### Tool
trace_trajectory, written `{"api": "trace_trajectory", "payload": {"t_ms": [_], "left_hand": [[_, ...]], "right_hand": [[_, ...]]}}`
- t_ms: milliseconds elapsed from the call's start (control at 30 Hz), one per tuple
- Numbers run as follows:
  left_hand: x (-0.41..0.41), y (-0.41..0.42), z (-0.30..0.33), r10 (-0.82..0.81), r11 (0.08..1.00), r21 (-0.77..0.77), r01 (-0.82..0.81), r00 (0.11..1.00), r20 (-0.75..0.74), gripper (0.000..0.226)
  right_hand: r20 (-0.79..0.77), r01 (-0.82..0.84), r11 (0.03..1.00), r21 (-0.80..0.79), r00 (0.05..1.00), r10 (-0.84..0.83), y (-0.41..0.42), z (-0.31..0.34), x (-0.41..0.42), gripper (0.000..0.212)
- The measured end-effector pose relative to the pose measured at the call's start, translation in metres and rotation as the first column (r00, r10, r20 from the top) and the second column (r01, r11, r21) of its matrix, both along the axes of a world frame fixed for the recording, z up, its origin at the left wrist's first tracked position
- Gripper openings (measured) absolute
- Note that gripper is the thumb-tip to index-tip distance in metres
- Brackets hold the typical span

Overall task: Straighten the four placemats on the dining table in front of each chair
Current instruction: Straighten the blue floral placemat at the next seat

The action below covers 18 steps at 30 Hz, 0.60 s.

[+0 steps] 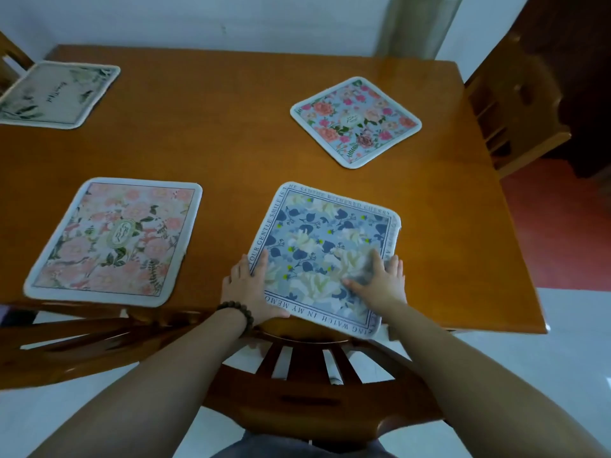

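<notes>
Pressing down on the blue placemat with white flowers and dark leaves (325, 256), both hands lie on it at the near edge of the shiny brown wooden table (231, 143). The left hand (246, 287) sits at the mat's left side. Its thumb lies on the mat's near edge and its fingers seem tucked under the mat there, so I cannot tell how far they bend. A string of dark round beads (236, 314) goes around that wrist. The right hand (380, 279) lies flat on top of the mat near its right side, with fingers spread out and nearly straight. It grabs nothing.

This blue mat is turned a bit, not square with the table edge. Its near right corner hangs over the edge, just above the curved wooden chair back (307, 358) in front of the person.

To the left lies the pink flower placemat with a white border (114, 241), also near the front edge and a little crooked. Farther back on the right lies the blue placemat with pink roses (355, 122), turned like a diamond. It is near a second wooden chair (519, 104) at the right end. Far back on the left lies the pale placemat with dark green leaves (54, 94), at the table's left edge. All four mats are well apart.
</notes>
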<state>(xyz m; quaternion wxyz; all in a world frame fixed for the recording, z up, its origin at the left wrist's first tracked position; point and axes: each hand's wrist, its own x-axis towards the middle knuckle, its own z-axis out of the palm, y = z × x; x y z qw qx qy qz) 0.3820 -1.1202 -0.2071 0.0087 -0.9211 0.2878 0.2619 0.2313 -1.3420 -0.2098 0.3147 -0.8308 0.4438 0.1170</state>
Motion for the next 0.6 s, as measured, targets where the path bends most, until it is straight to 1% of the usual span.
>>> {"api": "trace_trajectory", "payload": {"t_ms": [67,133,233,300,367,467,600], "left_hand": [[-0.009,0.0,-0.001,0.019,1.0,-0.01,-0.019,0.999,0.031,0.14],[-0.016,0.0,-0.002,0.02,1.0,-0.02,-0.018,0.998,0.067,0.136],[-0.021,0.004,-0.005,0.02,0.998,-0.059,-0.014,0.995,0.097,0.132],[-0.02,0.007,-0.007,0.032,0.996,-0.088,-0.023,0.994,0.104,0.131],[-0.019,0.008,-0.01,0.029,0.995,-0.099,-0.021,0.996,0.083,0.132],[-0.018,0.008,-0.012,0.044,0.991,-0.13,-0.036,0.997,0.06,0.133],[-0.021,0.007,-0.013,0.05,0.989,-0.146,-0.037,0.995,0.085,0.13]], "right_hand": [[-0.021,-0.064,0.998,0.013,0.998,0.065,-0.016,0.003,0.009,0.106],[0.001,-0.104,0.994,0.043,0.995,0.104,-0.03,0.009,0.015,0.108],[0.015,-0.104,0.993,0.056,0.995,0.103,-0.034,0.015,0.01,0.117],[-0.037,-0.089,0.996,0.032,0.995,0.09,-0.02,0.014,-0.004,0.129],[-0.103,-0.149,0.989,-0.012,0.984,0.147,0.001,0.009,-0.019,0.137],[-0.132,-0.229,0.971,-0.063,0.967,0.22,0.022,0.001,-0.032,0.14],[-0.127,-0.255,0.96,-0.117,0.962,0.24,0.022,0.001,-0.033,0.134]]}}
